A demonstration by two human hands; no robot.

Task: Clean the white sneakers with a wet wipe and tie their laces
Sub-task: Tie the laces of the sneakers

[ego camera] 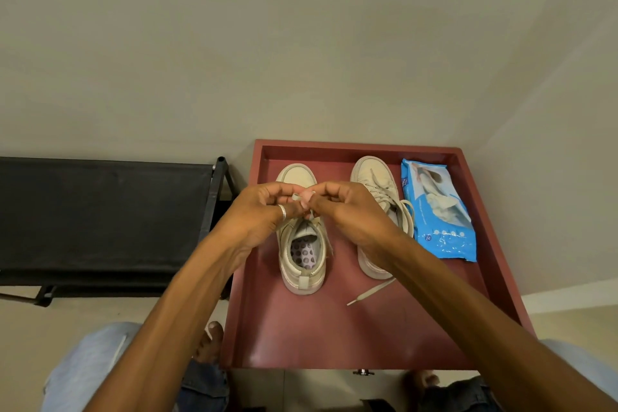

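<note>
While left hand (264, 211), right hand (347, 211) pinch lace (302, 197) | forearm (418, 264) hides heel of 2nd sneaker (374, 177) | wipes pk (438, 211) beside

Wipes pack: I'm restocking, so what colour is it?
The pack is blue with white print; head view shows it best.

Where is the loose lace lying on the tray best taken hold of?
Pinch the loose lace near its free tip, from above on the near side: it lies flat on the tray, with its tip pointing toward the person and open space around it.
</note>
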